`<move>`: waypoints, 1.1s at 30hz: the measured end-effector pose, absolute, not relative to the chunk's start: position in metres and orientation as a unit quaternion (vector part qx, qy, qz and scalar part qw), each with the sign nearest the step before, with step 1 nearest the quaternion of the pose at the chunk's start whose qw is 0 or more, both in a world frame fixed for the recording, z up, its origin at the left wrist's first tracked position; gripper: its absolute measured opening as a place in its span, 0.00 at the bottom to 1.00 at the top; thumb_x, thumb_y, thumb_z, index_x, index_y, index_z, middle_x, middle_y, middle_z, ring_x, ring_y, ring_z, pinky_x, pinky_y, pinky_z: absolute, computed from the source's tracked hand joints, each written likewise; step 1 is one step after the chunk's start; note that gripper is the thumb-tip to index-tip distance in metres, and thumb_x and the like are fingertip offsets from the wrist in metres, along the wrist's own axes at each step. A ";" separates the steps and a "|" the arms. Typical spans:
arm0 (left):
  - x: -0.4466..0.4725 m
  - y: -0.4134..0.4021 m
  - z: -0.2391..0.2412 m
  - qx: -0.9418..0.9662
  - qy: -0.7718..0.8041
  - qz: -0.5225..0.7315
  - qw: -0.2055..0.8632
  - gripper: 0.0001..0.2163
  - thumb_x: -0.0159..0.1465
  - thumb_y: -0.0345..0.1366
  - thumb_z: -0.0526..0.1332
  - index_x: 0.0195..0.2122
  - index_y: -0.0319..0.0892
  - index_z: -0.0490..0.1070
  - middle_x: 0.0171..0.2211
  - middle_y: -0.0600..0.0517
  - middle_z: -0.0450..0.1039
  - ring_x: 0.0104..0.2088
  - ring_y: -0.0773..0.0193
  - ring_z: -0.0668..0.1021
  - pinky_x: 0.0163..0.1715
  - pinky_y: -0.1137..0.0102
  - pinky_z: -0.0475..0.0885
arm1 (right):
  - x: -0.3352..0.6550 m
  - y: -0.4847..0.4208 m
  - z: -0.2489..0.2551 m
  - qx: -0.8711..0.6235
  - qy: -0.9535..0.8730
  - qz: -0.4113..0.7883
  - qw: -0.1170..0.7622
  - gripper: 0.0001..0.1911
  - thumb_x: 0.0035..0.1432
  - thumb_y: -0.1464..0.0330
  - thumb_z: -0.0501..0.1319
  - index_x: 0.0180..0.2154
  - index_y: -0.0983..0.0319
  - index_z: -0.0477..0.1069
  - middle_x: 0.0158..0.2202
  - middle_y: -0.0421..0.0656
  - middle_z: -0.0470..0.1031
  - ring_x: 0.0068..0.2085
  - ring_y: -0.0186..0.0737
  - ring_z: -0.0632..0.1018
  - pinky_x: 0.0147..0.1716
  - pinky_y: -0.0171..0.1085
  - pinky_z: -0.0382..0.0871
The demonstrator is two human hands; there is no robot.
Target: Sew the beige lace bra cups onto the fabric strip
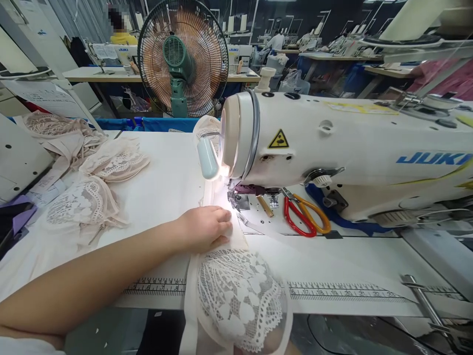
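A cream lace bra point(240, 301) runs from the sewing machine's needle area down over the table's front edge, one cup toward me. My left hand point(205, 229) rests on its band just left of the presser foot point(233, 197), fingers together and curled down onto the cloth. At the bottom, a bit of my right hand point(274, 340) shows through the sheer edge of the cup; its fingers are hidden under the fabric. The white JUKI sewing machine point(354, 143) has its small lamp point(208, 158) lit over the needle.
Scissors with red and orange handles point(301, 217) lie under the machine arm. More lace bra pieces point(84, 202) are heaped on the left. A printed ruler point(332, 292) runs along the front edge. Behind stands a large fan point(177, 64); a person in yellow point(122, 38) sits beyond.
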State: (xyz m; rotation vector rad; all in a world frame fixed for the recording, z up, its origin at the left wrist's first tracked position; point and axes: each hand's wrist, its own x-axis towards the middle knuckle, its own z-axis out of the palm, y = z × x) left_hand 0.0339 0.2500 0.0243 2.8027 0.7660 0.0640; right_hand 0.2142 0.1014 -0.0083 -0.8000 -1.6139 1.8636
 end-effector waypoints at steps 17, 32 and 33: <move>0.031 0.265 0.036 0.967 0.228 0.014 0.109 0.16 0.66 0.43 0.51 0.39 0.39 0.74 0.50 0.44 0.71 0.47 0.55 0.74 0.45 0.63 0.70 | 0.185 0.117 -0.013 -0.285 -0.329 0.807 0.398 0.40 0.46 0.48 0.64 0.58 0.54 0.59 0.52 0.47 0.72 0.57 0.50 0.67 0.57 0.49 0.56; 0.037 0.278 0.045 0.965 0.246 -0.032 0.082 0.18 0.67 0.44 0.49 0.40 0.39 0.75 0.50 0.45 0.72 0.46 0.55 0.75 0.43 0.64 0.71 | 0.146 0.143 -0.010 -0.179 -0.213 0.835 0.476 0.29 0.46 0.55 0.64 0.52 0.50 0.66 0.44 0.42 0.76 0.52 0.48 0.72 0.51 0.50 0.65; 0.037 0.277 0.044 0.966 0.245 -0.029 0.076 0.18 0.67 0.44 0.49 0.41 0.39 0.75 0.49 0.45 0.72 0.46 0.55 0.75 0.43 0.65 0.71 | 0.144 0.143 -0.011 -0.180 -0.213 0.832 0.480 0.28 0.46 0.55 0.64 0.51 0.50 0.66 0.44 0.42 0.76 0.51 0.48 0.72 0.50 0.50 0.66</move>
